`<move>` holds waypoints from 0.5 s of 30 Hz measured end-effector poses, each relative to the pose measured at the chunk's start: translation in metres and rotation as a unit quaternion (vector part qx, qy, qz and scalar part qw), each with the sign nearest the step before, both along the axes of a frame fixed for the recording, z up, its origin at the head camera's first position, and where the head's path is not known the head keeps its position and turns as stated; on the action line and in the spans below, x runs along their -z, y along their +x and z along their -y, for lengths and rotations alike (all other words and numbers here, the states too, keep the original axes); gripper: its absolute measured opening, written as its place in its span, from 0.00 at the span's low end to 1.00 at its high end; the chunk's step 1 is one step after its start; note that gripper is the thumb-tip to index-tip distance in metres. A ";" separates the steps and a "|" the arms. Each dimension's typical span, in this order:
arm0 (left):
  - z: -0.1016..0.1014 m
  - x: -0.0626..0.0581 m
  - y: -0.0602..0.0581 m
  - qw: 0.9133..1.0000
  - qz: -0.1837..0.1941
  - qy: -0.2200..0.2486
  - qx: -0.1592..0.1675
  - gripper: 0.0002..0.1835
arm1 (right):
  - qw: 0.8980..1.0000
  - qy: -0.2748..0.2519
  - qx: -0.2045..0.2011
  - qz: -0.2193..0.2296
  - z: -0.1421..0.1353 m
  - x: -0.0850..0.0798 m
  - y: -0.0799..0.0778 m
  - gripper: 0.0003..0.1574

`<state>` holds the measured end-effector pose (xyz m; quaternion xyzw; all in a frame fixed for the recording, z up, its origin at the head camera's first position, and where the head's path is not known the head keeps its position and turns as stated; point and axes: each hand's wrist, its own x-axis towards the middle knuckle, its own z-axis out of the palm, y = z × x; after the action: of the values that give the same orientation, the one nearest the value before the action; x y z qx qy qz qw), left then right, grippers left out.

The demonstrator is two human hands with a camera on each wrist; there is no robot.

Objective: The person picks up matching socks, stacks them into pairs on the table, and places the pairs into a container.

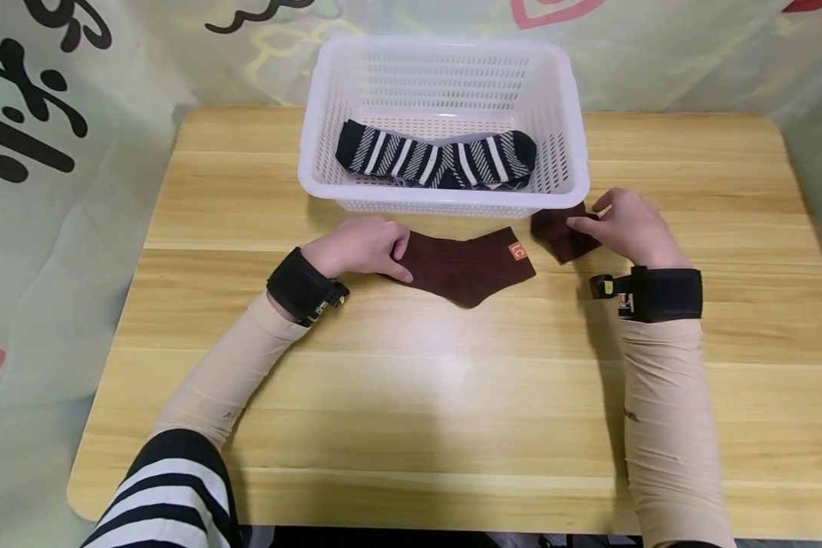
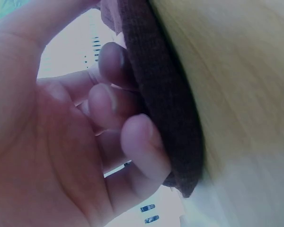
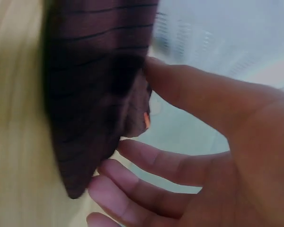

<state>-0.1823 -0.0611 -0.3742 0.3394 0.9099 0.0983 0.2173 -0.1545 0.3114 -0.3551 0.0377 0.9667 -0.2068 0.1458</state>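
In the head view a brown ankle sock [image 1: 462, 266] with a small orange label lies flat in front of the basket. My left hand [image 1: 370, 247] grips its left end, thumb on top; in the left wrist view the curled fingers [image 2: 142, 142] lie against the brown fabric. A second brown sock [image 1: 563, 232] lies by the basket's front right corner, partly hidden under the rim. My right hand [image 1: 633, 224] holds its right edge between thumb and fingers. Close up in the right wrist view, this sock [image 3: 94, 85] shows dark ribbing and a bit of orange.
A white plastic basket [image 1: 445, 199] stands at the back middle of the wooden table [image 1: 411, 426]. Inside it lie black-and-white patterned socks [image 1: 438, 160]. A printed cloth [image 1: 678, 61] hangs behind the table and along its sides.
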 end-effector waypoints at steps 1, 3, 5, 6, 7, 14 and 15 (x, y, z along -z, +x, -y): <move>0.000 0.000 0.000 1.000 -0.001 0.000 0.001 0.21 | 1.000 0.002 0.002 0.000 0.000 0.001 0.000 0.42; -0.001 0.000 0.000 1.000 -0.003 0.001 0.002 0.21 | 1.000 0.006 0.003 0.004 -0.001 0.003 0.000 0.42; -0.001 -0.001 0.001 1.000 -0.004 0.005 0.003 0.20 | 1.000 0.007 0.003 0.007 -0.002 0.004 -0.001 0.41; -0.001 -0.001 0.001 1.000 -0.005 0.008 0.003 0.20 | 1.000 0.006 0.004 0.009 -0.003 0.005 -0.001 0.41; -0.001 -0.001 0.001 1.000 -0.007 0.012 0.003 0.19 | 1.000 0.005 0.004 0.009 -0.004 0.006 -0.001 0.40; -0.002 -0.003 0.001 0.999 -0.020 0.034 0.002 0.17 | 1.000 0.000 -0.002 0.001 -0.008 0.012 -0.004 0.28; -0.002 -0.003 0.001 0.999 -0.022 0.034 0.002 0.16 | 1.000 -0.003 -0.004 0.001 -0.008 0.012 -0.004 0.26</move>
<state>-0.1816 -0.0588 -0.3711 0.3508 0.9097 0.1214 0.1862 -0.1589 0.3197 -0.3671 0.0338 0.9661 -0.2090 0.1478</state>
